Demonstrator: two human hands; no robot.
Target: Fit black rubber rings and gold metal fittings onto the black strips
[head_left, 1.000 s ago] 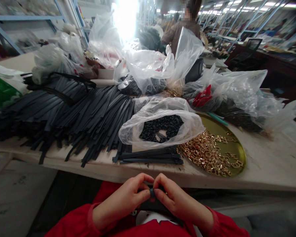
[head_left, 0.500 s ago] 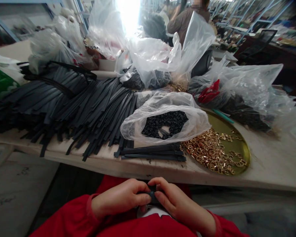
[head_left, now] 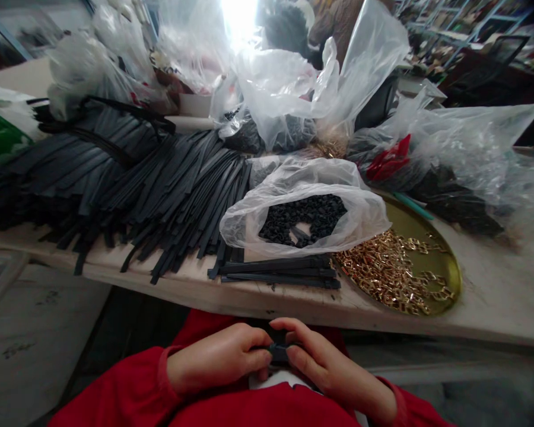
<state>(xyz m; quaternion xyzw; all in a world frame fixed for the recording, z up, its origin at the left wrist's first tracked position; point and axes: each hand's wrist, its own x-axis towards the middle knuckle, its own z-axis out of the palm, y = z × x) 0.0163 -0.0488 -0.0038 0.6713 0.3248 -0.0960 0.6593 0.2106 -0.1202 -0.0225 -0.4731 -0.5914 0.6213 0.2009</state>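
Low in front of my lap, my left hand (head_left: 225,357) pinches a short stretch of black strap (head_left: 278,354) between thumb and fingers. My right hand (head_left: 317,360) grips the same strap from the other side, index finger arched above it. Most of the strap is hidden by my fingers. On the table edge ahead lie several flat black straps (head_left: 276,271) side by side. Behind them, an open clear plastic bag (head_left: 244,222) holds many small black loops (head_left: 293,216). A round gold tray (head_left: 442,249) to the right carries a heap of small gold buckles (head_left: 382,267).
A large pile of long black straps (head_left: 173,190) covers the table's left side, some ends overhanging its front edge (head_left: 169,296). Filled plastic bags (head_left: 289,89) stand at the back, another bag (head_left: 467,148) with a red piece (head_left: 389,159) at right. A person (head_left: 338,26) is beyond.
The view has shifted slightly, and the table's things sit a little further right and higher. My hands have moved slightly apart, baring more of the strap between them.
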